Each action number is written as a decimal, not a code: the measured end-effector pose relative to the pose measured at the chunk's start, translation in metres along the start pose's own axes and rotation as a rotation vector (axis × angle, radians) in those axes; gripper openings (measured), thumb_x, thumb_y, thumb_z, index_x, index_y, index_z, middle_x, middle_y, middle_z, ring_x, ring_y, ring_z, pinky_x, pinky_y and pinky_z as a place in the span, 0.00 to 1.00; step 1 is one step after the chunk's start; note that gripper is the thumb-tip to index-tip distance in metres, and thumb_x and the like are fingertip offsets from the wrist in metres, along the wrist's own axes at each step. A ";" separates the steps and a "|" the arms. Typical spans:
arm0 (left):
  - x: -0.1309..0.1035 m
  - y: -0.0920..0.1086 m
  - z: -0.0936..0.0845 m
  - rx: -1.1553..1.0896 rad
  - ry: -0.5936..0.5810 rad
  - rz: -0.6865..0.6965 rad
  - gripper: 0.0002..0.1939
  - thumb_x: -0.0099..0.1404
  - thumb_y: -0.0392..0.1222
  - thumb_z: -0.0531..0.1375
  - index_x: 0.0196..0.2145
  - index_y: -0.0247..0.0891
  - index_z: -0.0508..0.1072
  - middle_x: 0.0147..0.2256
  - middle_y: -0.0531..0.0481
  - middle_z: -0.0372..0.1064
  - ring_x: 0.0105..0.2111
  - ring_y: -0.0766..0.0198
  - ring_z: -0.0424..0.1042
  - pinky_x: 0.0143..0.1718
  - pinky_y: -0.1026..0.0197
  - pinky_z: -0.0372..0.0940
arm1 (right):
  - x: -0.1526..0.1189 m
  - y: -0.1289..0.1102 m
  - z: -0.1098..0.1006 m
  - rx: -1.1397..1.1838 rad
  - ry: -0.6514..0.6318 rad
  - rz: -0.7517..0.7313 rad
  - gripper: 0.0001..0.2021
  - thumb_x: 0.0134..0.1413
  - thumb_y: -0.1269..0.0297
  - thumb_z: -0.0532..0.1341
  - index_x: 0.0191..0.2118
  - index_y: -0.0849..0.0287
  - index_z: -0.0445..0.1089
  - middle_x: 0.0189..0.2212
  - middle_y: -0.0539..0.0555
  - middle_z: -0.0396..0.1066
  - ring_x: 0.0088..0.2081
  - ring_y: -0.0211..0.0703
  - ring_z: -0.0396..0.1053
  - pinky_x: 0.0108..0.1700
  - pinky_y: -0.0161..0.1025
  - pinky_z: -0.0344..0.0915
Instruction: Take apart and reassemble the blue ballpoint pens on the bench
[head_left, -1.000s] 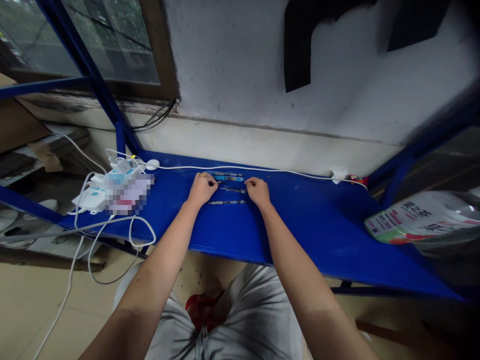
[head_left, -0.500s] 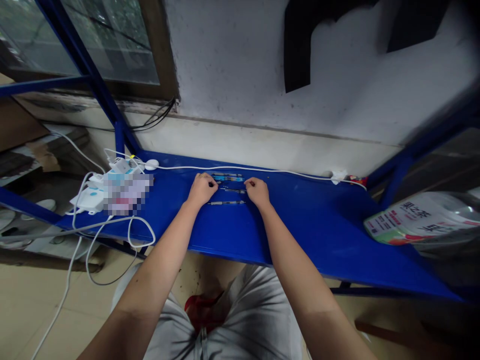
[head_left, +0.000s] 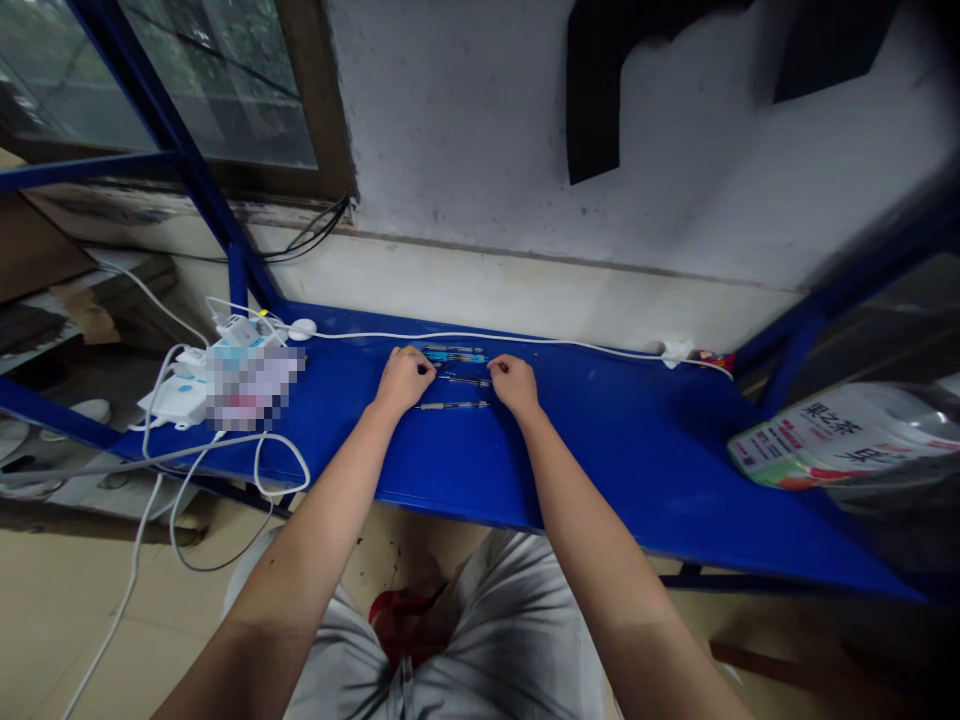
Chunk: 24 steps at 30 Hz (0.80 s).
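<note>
My left hand (head_left: 406,378) rests at the left end of a group of pens, its fingers curled in a pinch. Something small and dark shows at its fingertips, too small to name. Opposite it, my right hand (head_left: 514,382) is also closed in a pinch, and what it holds is hidden. Several blue and clear pens (head_left: 456,355) lie side by side behind the fingers. Between the two hands is a thin dark pen or pen part (head_left: 468,381). Nearer to me, a clear pen with a grey grip (head_left: 453,405) lies crosswise on the blue shelf (head_left: 465,465).
White power strips and chargers (head_left: 196,385) with tangled cables stand at the left. A white cable (head_left: 465,336) runs along the back edge by the wall. At the right lies a large labelled bottle (head_left: 840,435). Blue metal posts (head_left: 202,170) frame the shelf.
</note>
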<state>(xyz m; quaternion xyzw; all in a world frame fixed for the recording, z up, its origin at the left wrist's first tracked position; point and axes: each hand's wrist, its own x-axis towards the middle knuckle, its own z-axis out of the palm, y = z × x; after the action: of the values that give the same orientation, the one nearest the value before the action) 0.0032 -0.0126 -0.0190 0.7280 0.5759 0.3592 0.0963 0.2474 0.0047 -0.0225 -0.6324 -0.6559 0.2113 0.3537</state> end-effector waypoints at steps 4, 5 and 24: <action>0.000 0.001 0.001 0.019 0.013 0.005 0.07 0.65 0.38 0.64 0.29 0.42 0.80 0.40 0.45 0.77 0.45 0.51 0.74 0.64 0.41 0.60 | -0.003 -0.006 0.002 0.006 0.011 -0.214 0.11 0.59 0.70 0.58 0.38 0.57 0.79 0.37 0.56 0.79 0.40 0.48 0.72 0.50 0.44 0.67; 0.000 0.001 0.001 0.023 0.016 0.007 0.07 0.65 0.38 0.64 0.29 0.42 0.80 0.39 0.45 0.77 0.45 0.51 0.74 0.64 0.41 0.61 | -0.003 -0.008 0.003 0.006 0.006 -0.270 0.11 0.58 0.71 0.58 0.38 0.57 0.79 0.38 0.57 0.79 0.41 0.49 0.72 0.52 0.45 0.67; 0.003 -0.002 0.007 0.037 0.025 0.010 0.07 0.65 0.37 0.63 0.31 0.41 0.81 0.39 0.45 0.78 0.45 0.51 0.74 0.59 0.45 0.65 | -0.011 -0.020 0.016 -0.037 -0.113 -0.406 0.19 0.60 0.74 0.58 0.53 0.59 0.79 0.46 0.61 0.78 0.52 0.52 0.71 0.61 0.51 0.68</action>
<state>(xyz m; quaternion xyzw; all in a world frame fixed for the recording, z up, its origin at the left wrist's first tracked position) 0.0064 -0.0076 -0.0234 0.7281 0.5798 0.3582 0.0738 0.2218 -0.0059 -0.0206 -0.4810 -0.7924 0.1587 0.3399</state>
